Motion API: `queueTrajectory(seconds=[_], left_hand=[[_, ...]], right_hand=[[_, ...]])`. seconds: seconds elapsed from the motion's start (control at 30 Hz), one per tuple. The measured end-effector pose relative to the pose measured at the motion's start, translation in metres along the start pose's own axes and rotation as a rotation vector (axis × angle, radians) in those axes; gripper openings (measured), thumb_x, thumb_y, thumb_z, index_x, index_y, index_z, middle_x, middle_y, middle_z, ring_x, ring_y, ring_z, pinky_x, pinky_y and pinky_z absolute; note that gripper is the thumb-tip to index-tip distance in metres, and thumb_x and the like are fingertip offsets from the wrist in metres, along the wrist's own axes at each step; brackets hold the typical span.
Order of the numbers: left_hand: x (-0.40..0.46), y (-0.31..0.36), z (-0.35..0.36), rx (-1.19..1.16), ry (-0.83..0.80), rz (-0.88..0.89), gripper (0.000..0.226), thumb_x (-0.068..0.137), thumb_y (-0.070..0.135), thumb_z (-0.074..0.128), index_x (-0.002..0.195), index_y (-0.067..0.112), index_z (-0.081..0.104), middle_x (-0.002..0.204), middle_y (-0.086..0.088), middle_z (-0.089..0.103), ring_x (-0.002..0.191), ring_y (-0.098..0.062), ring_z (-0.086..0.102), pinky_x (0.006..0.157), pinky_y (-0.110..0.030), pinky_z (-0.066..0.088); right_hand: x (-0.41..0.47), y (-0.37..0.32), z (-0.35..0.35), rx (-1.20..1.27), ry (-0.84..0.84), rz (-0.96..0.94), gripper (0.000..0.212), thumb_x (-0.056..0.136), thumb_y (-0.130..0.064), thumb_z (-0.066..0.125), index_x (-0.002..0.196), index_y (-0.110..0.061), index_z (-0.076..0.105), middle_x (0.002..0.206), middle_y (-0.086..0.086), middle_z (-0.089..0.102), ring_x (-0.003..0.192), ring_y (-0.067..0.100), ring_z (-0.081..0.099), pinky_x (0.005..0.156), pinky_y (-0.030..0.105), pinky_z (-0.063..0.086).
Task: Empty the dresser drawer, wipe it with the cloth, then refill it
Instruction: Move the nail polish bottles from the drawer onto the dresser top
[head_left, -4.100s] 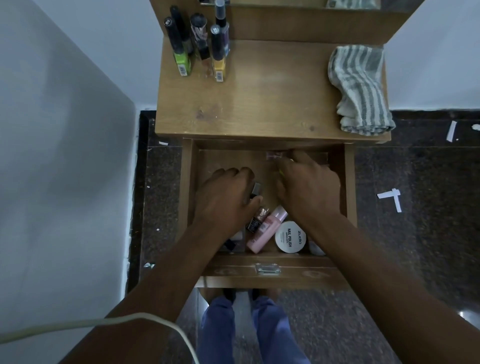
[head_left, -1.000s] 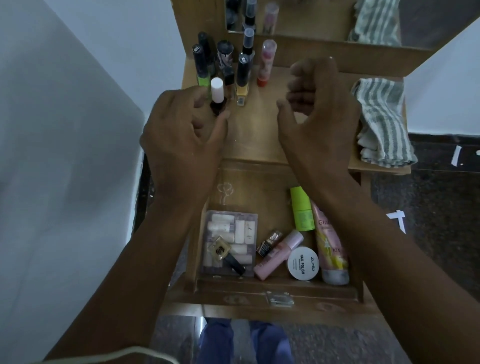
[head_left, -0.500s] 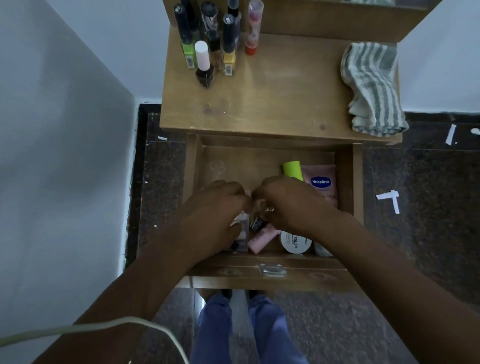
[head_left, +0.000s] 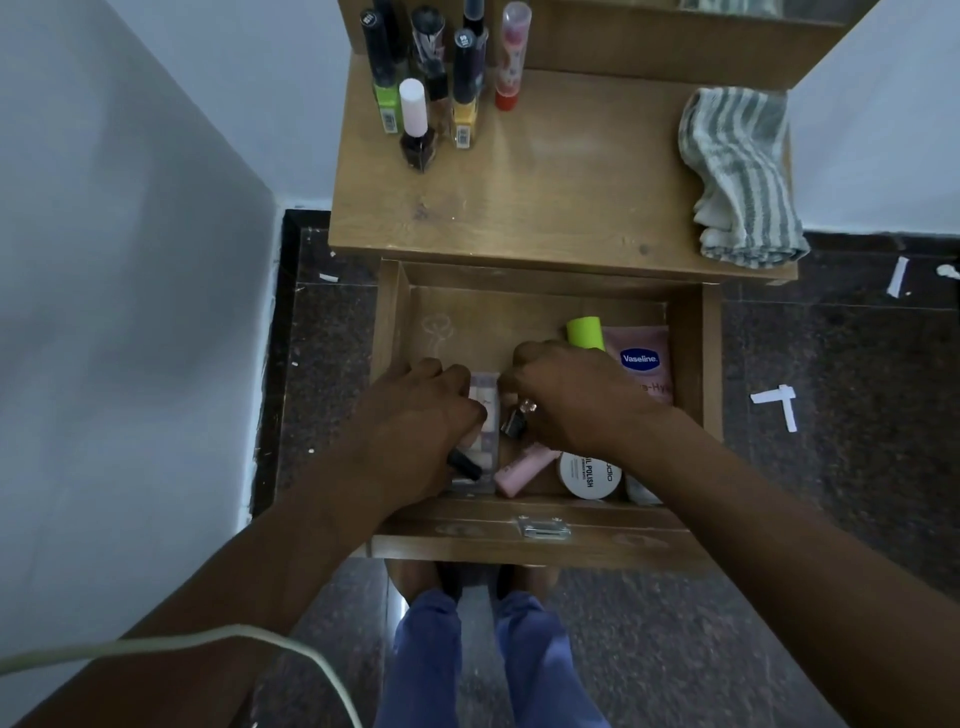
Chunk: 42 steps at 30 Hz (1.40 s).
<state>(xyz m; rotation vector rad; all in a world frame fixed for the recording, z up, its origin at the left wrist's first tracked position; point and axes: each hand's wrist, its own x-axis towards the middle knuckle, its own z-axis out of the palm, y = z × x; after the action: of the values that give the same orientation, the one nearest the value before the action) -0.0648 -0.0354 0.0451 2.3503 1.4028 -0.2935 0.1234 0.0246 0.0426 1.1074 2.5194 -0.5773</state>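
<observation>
Drawer (head_left: 387, 332) is pulled out below the dresser top (head_left: 561, 197), its long axis running left to right, open face up, so both hands reach in. The left hand (head_left: 415, 426) curls over a clear case (head_left: 485, 410); I cannot tell its grip. The right hand (head_left: 576, 400) pinches a small bottle (head_left: 514, 422). Further right, the striped cloth (head_left: 737, 171) waits on top.

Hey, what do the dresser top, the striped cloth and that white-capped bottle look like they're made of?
The dresser top looks like wood or wood-look laminate: printed grain, knots, a dull satin sheen. The striped cloth looks like soft woven cotton towelling, matte, bunched in folds. The white-capped bottle seems to be dark glass with a matte plastic cap, though glossy plastic is possible.
</observation>
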Motion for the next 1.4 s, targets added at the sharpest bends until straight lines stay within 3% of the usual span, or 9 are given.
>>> queueTrajectory(seconds=[0.07, 0.13, 0.27, 0.43, 0.63, 0.83, 1.07, 1.2, 1.4], left_hand=[[0.003, 0.002, -0.001, 0.008, 0.003, -0.025, 0.029, 0.082, 0.030, 0.077, 0.110, 0.025, 0.073, 0.117, -0.002, 0.064, 0.106, -0.026, 0.058, 0.086, -0.036, 0.045], [0.004, 0.003, -0.002, -0.027, 0.018, -0.059, 0.028, 0.082, 0.024, 0.074, 0.110, 0.026, 0.073, 0.116, 0.000, 0.066, 0.105, -0.024, 0.060, 0.082, -0.032, 0.041], [0.002, 0.003, -0.003, -0.138, 0.065, -0.106, 0.027, 0.080, 0.019, 0.076, 0.107, 0.023, 0.077, 0.109, 0.001, 0.070, 0.100, -0.024, 0.064, 0.082, -0.038, 0.056], [0.002, 0.003, -0.004, -0.287, 0.186, -0.159, 0.024, 0.083, 0.016, 0.076, 0.105, 0.024, 0.079, 0.105, 0.004, 0.074, 0.095, -0.021, 0.069, 0.079, -0.040, 0.059], [0.000, -0.003, -0.012, -0.509, 0.446, -0.208, 0.024, 0.081, 0.010, 0.083, 0.103, 0.019, 0.080, 0.100, 0.004, 0.077, 0.088, -0.016, 0.070, 0.078, -0.041, 0.060], [0.002, -0.009, -0.040, -0.674, 0.618, -0.262, 0.029, 0.083, 0.012, 0.085, 0.109, 0.022, 0.080, 0.103, 0.009, 0.079, 0.093, -0.008, 0.072, 0.085, -0.039, 0.063], [0.008, -0.013, -0.082, -0.817, 0.933, -0.295, 0.024, 0.087, 0.012, 0.084, 0.110, 0.014, 0.080, 0.101, 0.008, 0.078, 0.092, -0.006, 0.076, 0.087, -0.025, 0.063], [0.014, -0.027, -0.101, -0.829, 1.097, -0.338, 0.021, 0.089, 0.016, 0.082, 0.109, 0.014, 0.078, 0.102, 0.005, 0.079, 0.093, -0.011, 0.078, 0.085, -0.028, 0.064], [0.031, -0.054, -0.108, -0.871, 1.144, -0.471, 0.025, 0.087, 0.016, 0.082, 0.111, 0.011, 0.079, 0.106, 0.004, 0.079, 0.095, -0.008, 0.078, 0.082, -0.024, 0.065]], right_hand=[[-0.002, 0.003, 0.000, -0.025, 0.042, 0.014, 0.030, 0.080, -0.021, 0.073, 0.109, -0.023, 0.068, 0.109, 0.001, 0.060, 0.100, 0.021, 0.060, 0.070, 0.034, 0.052], [-0.004, 0.005, 0.001, -0.033, 0.037, 0.023, 0.032, 0.081, -0.018, 0.072, 0.112, -0.022, 0.069, 0.115, 0.002, 0.058, 0.105, 0.021, 0.059, 0.075, 0.035, 0.053], [-0.009, 0.003, 0.004, -0.023, 0.035, 0.034, 0.031, 0.082, -0.016, 0.069, 0.113, -0.021, 0.069, 0.117, 0.003, 0.056, 0.109, 0.022, 0.056, 0.080, 0.039, 0.055], [-0.012, 0.011, 0.004, 0.100, 0.081, 0.065, 0.038, 0.075, -0.010, 0.076, 0.111, -0.019, 0.068, 0.113, 0.001, 0.063, 0.105, 0.020, 0.060, 0.081, 0.041, 0.057], [-0.019, 0.020, -0.015, 0.370, 0.341, 0.101, 0.024, 0.084, -0.008, 0.071, 0.107, -0.015, 0.069, 0.100, 0.001, 0.069, 0.091, 0.017, 0.064, 0.078, 0.041, 0.056], [-0.018, 0.012, -0.049, 0.535, 0.559, 0.074, 0.024, 0.078, -0.015, 0.076, 0.101, -0.019, 0.069, 0.094, -0.005, 0.070, 0.088, 0.014, 0.065, 0.075, 0.043, 0.056], [-0.005, 0.002, -0.090, 0.629, 0.795, 0.138, 0.024, 0.082, -0.026, 0.077, 0.103, -0.018, 0.071, 0.095, -0.008, 0.072, 0.089, 0.007, 0.068, 0.074, 0.030, 0.058], [0.014, -0.008, -0.102, 0.715, 0.903, 0.187, 0.022, 0.081, -0.024, 0.080, 0.100, -0.019, 0.071, 0.092, -0.011, 0.072, 0.086, 0.002, 0.069, 0.070, 0.020, 0.057], [0.051, -0.024, -0.104, 0.802, 0.983, 0.216, 0.020, 0.080, -0.015, 0.078, 0.099, -0.015, 0.073, 0.089, -0.008, 0.073, 0.082, 0.006, 0.070, 0.075, 0.030, 0.060]])
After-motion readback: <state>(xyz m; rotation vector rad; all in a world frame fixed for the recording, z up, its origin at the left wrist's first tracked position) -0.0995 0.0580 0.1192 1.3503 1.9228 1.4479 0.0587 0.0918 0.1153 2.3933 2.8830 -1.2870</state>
